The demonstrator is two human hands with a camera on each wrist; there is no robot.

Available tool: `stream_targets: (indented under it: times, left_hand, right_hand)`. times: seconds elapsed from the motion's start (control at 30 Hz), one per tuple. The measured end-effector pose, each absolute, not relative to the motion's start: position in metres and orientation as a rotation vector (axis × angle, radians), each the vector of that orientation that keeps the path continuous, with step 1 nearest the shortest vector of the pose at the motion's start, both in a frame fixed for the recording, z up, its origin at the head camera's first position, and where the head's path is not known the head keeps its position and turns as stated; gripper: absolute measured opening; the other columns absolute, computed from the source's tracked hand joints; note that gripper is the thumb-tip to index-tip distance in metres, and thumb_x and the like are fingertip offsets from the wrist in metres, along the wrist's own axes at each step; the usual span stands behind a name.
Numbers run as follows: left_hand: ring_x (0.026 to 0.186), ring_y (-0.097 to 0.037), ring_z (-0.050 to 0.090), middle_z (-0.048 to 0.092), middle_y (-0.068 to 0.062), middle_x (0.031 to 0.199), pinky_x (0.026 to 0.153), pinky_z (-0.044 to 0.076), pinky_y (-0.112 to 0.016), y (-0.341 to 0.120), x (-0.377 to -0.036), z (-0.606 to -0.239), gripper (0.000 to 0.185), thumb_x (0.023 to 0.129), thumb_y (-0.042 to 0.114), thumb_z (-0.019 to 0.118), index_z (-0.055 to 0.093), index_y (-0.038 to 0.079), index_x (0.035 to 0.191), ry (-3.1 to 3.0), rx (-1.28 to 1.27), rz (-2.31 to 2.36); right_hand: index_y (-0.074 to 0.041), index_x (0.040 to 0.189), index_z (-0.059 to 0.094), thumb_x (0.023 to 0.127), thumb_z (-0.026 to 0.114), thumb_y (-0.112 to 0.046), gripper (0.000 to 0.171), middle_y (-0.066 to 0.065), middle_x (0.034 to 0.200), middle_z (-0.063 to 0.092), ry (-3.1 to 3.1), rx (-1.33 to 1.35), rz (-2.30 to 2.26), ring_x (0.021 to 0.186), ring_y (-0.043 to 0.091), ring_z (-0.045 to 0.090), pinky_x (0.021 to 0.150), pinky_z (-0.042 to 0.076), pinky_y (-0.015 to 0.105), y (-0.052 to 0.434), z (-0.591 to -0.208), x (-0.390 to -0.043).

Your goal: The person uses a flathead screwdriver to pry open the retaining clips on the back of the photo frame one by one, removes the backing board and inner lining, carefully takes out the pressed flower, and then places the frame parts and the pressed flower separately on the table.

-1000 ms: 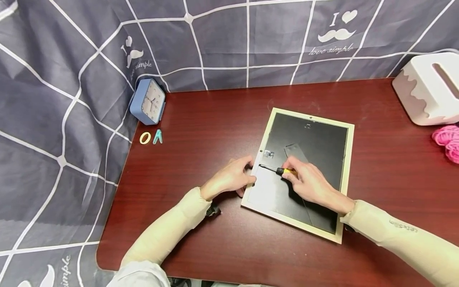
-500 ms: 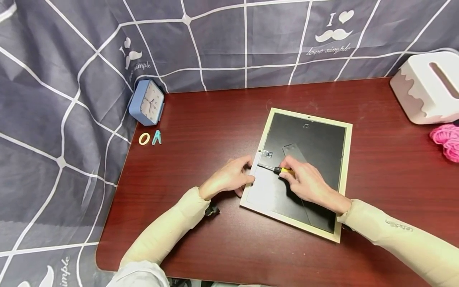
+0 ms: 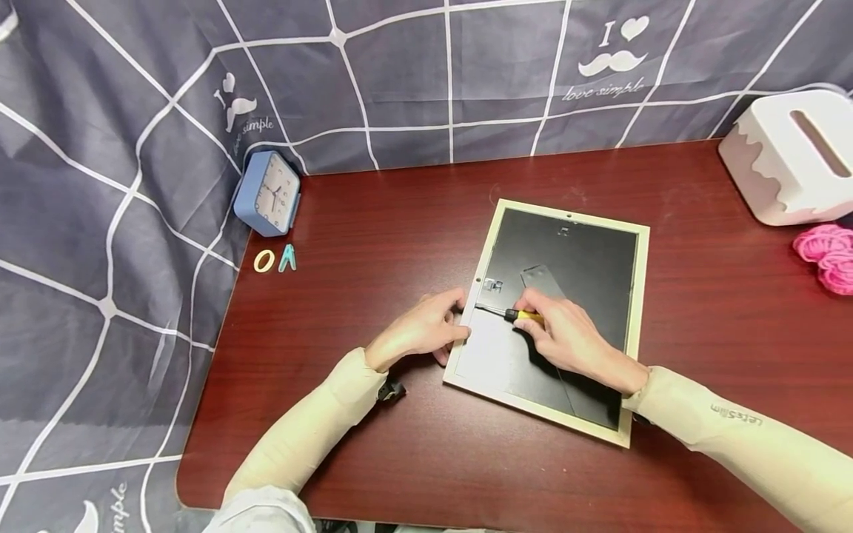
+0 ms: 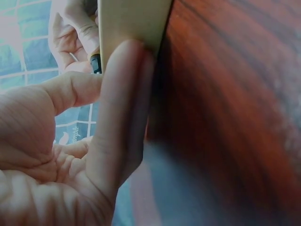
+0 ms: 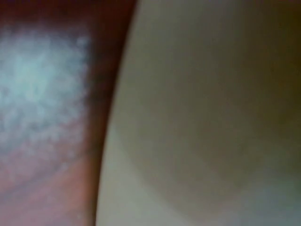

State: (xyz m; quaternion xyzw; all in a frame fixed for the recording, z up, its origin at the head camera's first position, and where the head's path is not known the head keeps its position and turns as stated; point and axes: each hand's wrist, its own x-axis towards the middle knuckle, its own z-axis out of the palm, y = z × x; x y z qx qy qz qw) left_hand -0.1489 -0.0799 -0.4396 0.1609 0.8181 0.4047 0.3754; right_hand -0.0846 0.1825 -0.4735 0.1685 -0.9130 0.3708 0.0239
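Note:
A picture frame with a pale cream border lies face down, its black backing board upward. My left hand grips the frame's left edge, thumb on the border; in the left wrist view the index finger lies along the frame's side. My right hand holds a screwdriver with a yellow and black handle over the board. Its metal tip is at the inner edge of the left border, just below a small metal hanger. A flat stand leg is partly hidden under the right hand.
On the dark red table, a blue alarm clock stands at the back left. Near it lie a cream ring and a teal clip. A white tissue box and pink yarn are at the right.
The whole view has shifted slightly. Both hands keep their hold, and the screwdriver tip stays at the left border.

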Motion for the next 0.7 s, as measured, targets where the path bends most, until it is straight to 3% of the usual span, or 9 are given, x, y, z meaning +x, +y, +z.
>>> stream_targets:
  times: [0.2, 0.37, 0.57, 0.7]
  left_hand:
    - [0.048, -0.016, 0.072, 0.066, -0.007, 0.075, 0.052, 0.069, -0.039, -0.082, -0.149, -0.44, 0.02, 0.099, 0.004, 0.067, 0.055, 0.01, 0.113, 2.097, 0.422, 1.026]
    - [0.049, -0.016, 0.071, 0.071, -0.008, 0.075, 0.05, 0.068, -0.038, -0.086, -0.143, -0.44, 0.019, 0.1, 0.005, 0.068, 0.057, 0.01, 0.114, 2.136, 0.424, 0.996]
    - [0.049, -0.017, 0.073, 0.072, -0.008, 0.077, 0.052, 0.068, -0.037, -0.085, -0.142, -0.437, 0.022, 0.098, 0.009, 0.069, 0.061, 0.011, 0.119, 2.167, 0.393, 0.984]
    - [0.052, -0.018, 0.074, 0.072, -0.01, 0.078, 0.055, 0.069, -0.037, -0.086, -0.154, -0.438, 0.031, 0.1, 0.012, 0.073, 0.06, 0.006, 0.127, 2.088, 0.396, 0.999]
  right_hand:
    - [-0.016, 0.106, 0.067, 0.099, 0.078, -0.012, 0.014, -0.005, 0.069, 0.054, -2.922, 0.465, 1.103, 0.062, 0.01, 0.042, 0.055, 0.033, 0.027, 0.175, -0.458, -0.083]
    - [-0.016, 0.105, 0.067, 0.101, 0.078, -0.015, 0.011, -0.005, 0.075, 0.062, -2.811, 0.566, 1.171, 0.063, 0.005, 0.043, 0.054, 0.033, 0.024, 0.177, -0.476, -0.083]
    - [-0.013, 0.104, 0.071, 0.095, 0.08, 0.0, 0.017, -0.006, 0.08, 0.068, -2.783, 0.561, 1.221, 0.065, -0.001, 0.048, 0.058, 0.044, 0.019, 0.185, -0.435, -0.078]
    - [-0.012, 0.106, 0.073, 0.096, 0.08, 0.001, 0.018, -0.005, 0.075, 0.066, -2.807, 0.537, 1.224, 0.061, -0.004, 0.051, 0.055, 0.046, 0.018, 0.204, -0.408, -0.083]
